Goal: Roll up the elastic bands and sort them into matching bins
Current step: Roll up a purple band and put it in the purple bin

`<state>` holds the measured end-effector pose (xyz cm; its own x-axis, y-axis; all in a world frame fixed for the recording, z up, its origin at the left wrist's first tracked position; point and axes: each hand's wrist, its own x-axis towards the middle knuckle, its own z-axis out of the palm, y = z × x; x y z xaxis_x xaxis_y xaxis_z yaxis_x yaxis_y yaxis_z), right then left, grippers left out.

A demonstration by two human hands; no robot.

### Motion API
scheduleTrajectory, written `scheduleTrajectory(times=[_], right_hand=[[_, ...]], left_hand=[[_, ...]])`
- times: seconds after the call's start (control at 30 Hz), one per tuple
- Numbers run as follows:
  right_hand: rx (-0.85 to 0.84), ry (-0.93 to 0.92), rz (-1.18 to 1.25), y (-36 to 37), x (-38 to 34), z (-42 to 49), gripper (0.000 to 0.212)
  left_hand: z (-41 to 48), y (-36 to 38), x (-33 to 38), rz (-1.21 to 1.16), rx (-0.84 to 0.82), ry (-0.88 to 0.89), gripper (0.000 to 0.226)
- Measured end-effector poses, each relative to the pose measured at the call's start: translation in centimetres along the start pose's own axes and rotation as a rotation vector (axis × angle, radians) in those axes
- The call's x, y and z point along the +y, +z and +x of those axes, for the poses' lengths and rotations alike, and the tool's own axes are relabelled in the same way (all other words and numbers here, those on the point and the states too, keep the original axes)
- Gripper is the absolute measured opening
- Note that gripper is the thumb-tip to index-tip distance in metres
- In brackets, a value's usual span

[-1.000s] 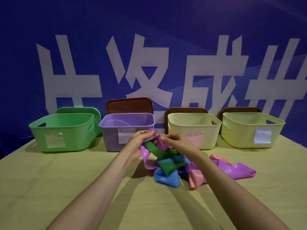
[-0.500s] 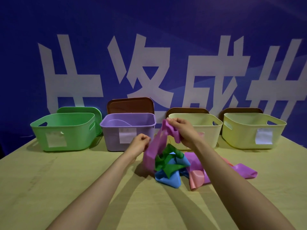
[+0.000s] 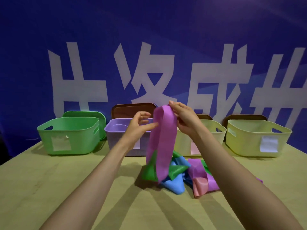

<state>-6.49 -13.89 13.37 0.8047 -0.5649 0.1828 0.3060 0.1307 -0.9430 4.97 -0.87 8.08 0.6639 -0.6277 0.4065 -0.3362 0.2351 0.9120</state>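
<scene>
right hand (image 3: 184, 120): fingers curled, pinching the top end of the purple band (image 3: 163, 138) | band: hangs near-upright, long axis vertical, lower end in the pile (image 3: 176, 185) mid-table (image 3: 49, 180) toward the far edge | left hand (image 3: 137, 128): fingers loosely spread, holding nothing, just left of the band's upper edge, likely next to grip

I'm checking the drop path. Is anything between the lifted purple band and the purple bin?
Only the left hand, which hovers in front of the purple bin; the bin's top is open. The purple band, held by the right hand, has its lower end against the green band.
</scene>
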Motion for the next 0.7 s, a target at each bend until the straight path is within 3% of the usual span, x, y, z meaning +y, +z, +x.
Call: scheduleTrajectory(times=[0.17,0.23,0.33,0.5,0.6,0.7], right_hand=[[-0.042,-0.048,-0.186,1.2,-1.0,-0.3,0.024],[-0.116,-0.063,-0.205,1.2,-1.7,-0.8,0.029],[-0.202,-0.119,-0.227,1.0,-2.6,-1.6,0.019],[-0.157,-0.304,-0.374,1.4,-3.8,-1.9,0.041],[-0.18,-0.362,-0.468,1.4,-4.2,-1.8,0.023],[-0.136,-0.316,-0.412,0.9,-3.6,-1.5,0.012]], left_hand=[[-0.4,0.7,3.6,0.012,0.028,0.248,0.026],[-0.4,0.8,4.7,0.015,0.063,0.248,0.016],[-0.2,0.7,6.1,-0.002,0.153,0.242,0.013],[0.3,0.7,8.0,0.018,0.174,0.281,0.013],[0.5,0.7,8.0,-0.08,0.077,0.231,0.018],[-0.2,0.9,4.4,-0.075,-0.067,0.1,0.031]])
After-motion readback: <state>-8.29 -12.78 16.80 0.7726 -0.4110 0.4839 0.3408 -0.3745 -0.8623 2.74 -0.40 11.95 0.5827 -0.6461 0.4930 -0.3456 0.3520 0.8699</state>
